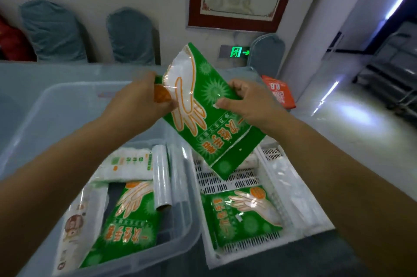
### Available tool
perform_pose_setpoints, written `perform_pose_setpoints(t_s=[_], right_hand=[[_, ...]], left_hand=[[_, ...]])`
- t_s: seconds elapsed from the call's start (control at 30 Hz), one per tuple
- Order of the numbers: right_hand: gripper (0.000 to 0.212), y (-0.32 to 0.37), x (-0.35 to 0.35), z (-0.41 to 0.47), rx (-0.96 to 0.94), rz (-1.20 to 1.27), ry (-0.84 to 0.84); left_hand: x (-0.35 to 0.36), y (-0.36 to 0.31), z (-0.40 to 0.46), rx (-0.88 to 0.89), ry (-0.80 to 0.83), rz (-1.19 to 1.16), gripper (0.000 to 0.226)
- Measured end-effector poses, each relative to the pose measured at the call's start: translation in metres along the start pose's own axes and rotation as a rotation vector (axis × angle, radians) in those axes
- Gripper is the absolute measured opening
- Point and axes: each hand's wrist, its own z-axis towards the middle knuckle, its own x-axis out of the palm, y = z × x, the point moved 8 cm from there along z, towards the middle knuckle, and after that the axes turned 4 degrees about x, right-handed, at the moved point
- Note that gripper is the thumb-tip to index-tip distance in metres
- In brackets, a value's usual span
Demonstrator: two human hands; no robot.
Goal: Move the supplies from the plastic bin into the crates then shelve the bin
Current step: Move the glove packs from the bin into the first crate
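Head view: green glove packet [209, 118] held above white crate [270, 159], pinched by left hand [144, 98] at top corner, gripped by right hand [246, 103] at side edge. Clear plastic bin [36, 118] at left: 1 green packet [128, 224], white packets [126, 164], film roll [161, 177] seen inside. Crate at right: 1 green packet [243, 215] lying flat, clear bag [291, 186] beside it.

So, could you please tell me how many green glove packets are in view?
3: one held in both hands, one in the clear plastic bin, one in the white crate. More may lie hidden under other supplies.
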Motion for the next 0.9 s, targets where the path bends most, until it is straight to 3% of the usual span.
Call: perform_pose_setpoints(t_s=[0.13, 0.23, 0.33, 0.47, 0.57, 0.7, 0.8, 0.9], right_hand=[[0.024, -0.048, -0.060, -0.012, 0.069, 0.004, 0.007], [0.025, -0.093, -0.085, -0.016, 0.133, -0.110, 0.058], [0.020, -0.140, -0.086, -0.019, 0.191, -0.137, 0.164], [0.018, -0.188, -0.089, -0.013, 0.236, 0.033, 0.034], [0.016, -0.215, -0.078, -0.008, 0.345, 0.411, -0.002], [0.020, -0.239, -0.041, -0.015, 0.507, 0.901, 0.122], [0.021, -0.256, -0.024, -0.024, 0.605, 0.996, 0.233], [0.018, -0.281, -0.039, -0.022, 0.620, 0.862, 0.177]], left_hand=[[0.046, -0.057, 0.006, 0.052, 0.083, 0.021, 0.031], [0.077, -0.084, 0.009, 0.081, 0.078, 0.152, 0.060], [0.102, -0.100, 0.006, 0.072, 0.081, 0.197, 0.071], [0.146, -0.095, -0.007, -0.094, 0.187, 0.121, 0.080], [0.171, -0.090, -0.023, -0.213, 0.126, -0.007, 0.074], [0.212, -0.076, -0.050, -0.451, 0.073, -0.256, 0.068], [0.237, -0.068, -0.062, -0.553, 0.084, -0.457, 0.042], [0.231, -0.066, -0.063, -0.475, 0.086, -0.247, 0.036]])
